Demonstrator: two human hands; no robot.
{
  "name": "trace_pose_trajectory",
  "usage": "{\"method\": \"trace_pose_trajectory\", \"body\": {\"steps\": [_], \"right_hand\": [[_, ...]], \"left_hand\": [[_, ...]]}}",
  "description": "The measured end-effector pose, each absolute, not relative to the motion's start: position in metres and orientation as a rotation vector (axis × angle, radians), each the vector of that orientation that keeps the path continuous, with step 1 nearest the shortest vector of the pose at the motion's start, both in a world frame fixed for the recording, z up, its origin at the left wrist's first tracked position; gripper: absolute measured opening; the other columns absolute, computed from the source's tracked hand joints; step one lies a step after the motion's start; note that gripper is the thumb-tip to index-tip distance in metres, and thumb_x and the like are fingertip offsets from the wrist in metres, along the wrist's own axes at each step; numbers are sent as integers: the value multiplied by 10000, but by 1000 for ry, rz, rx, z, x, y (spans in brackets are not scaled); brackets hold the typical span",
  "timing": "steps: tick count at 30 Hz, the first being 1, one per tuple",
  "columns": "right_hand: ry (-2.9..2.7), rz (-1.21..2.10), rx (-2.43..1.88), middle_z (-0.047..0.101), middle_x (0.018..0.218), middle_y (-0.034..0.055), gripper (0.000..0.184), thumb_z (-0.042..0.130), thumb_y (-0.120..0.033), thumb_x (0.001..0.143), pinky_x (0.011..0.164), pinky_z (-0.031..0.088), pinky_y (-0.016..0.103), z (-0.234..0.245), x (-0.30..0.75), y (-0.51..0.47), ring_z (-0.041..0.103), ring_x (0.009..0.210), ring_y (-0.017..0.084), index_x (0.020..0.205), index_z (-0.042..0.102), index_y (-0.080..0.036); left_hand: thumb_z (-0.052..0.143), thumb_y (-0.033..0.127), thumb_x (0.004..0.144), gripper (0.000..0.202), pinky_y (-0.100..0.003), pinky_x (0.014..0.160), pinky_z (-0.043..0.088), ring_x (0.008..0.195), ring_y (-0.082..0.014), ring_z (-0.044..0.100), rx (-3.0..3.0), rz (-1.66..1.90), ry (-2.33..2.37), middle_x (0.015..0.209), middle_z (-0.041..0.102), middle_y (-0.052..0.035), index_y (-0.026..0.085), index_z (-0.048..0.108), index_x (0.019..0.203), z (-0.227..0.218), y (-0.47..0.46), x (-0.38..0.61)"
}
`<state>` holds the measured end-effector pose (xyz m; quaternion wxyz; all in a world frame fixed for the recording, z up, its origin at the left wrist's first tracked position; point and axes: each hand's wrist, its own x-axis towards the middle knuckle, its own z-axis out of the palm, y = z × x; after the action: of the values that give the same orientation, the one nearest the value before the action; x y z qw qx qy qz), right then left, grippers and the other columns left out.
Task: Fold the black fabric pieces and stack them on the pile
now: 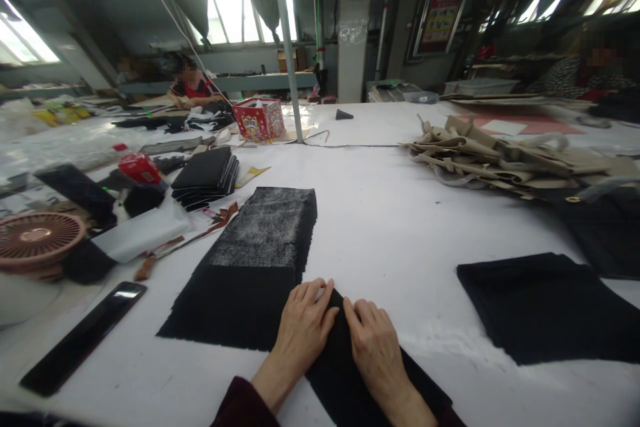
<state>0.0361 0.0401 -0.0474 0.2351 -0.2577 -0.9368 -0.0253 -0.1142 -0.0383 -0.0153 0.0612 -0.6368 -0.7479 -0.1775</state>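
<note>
Left hand [306,320] and right hand [374,343] touch cloth [338,347], fingers' grip unclear; a nudge could skew the ten-o'clock pile [240,297].

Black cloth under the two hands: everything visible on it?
The black cloth looks like plain, matte fabric. It lies on the white table, its far end narrow in view, its body slanting toward the wearer's right; the frame cuts off the near end. The left hand and right hand touch it, fingertips near the far end, partly covering it. Any fold there is unclear.
</note>
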Motion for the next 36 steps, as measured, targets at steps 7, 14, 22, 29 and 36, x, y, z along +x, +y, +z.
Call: {"method": "trace_pose_trajectory", "body": {"steps": [7, 14, 22, 29, 36], "right_hand": [[-2571, 0, -727, 544, 880, 67, 352, 463, -46, 894, 714, 379, 351, -45, 36, 41, 475, 792, 210, 1220, 572, -122], [-2464, 169, -658, 542, 893, 67, 331, 388, -80, 953, 733, 408, 316, -48, 55, 46, 488, 821, 186, 1219, 577, -139], [-2488, 117, -612, 531, 884, 75, 360, 377, -42, 933, 737, 422, 335, -50, 74, 44, 480, 833, 198, 1225, 572, -122], [-2558, 63, -654, 526, 904, 75, 372, 426, -30, 905, 754, 407, 342, -48, 84, 41, 465, 835, 208, 1238, 564, -119], [-2566, 5, -657, 528, 888, 71, 361, 463, -35, 878, 730, 397, 332, -45, 96, 40, 469, 812, 208, 1206, 577, -129]], "left_hand": [[450, 79, 904, 420, -399, 1090, 354, 1229, -230, 475, -2190, -461, -2092, 1285, 592, -57, 179, 537, 1303, -11, -39, -112], [468, 81, 888, 462, -400, 1122, 293, 1199, -213, 484, -2208, -271, -2096, 1272, 583, -51, 201, 499, 1333, -9, -37, -113], [467, 61, 847, 518, -378, 1155, 245, 1278, -200, 440, -2250, -222, -2018, 1288, 574, -70, 183, 483, 1350, -4, -38, -109], [496, 43, 805, 596, -400, 1147, 255, 1272, -222, 443, -2284, -149, -1987, 1320, 539, -81, 219, 462, 1374, -1, -39, -102], [478, 42, 806, 594, -379, 1152, 253, 1260, -204, 452, -2355, -139, -1933, 1272, 565, -79, 183, 441, 1382, -1, -37, -98]]}}
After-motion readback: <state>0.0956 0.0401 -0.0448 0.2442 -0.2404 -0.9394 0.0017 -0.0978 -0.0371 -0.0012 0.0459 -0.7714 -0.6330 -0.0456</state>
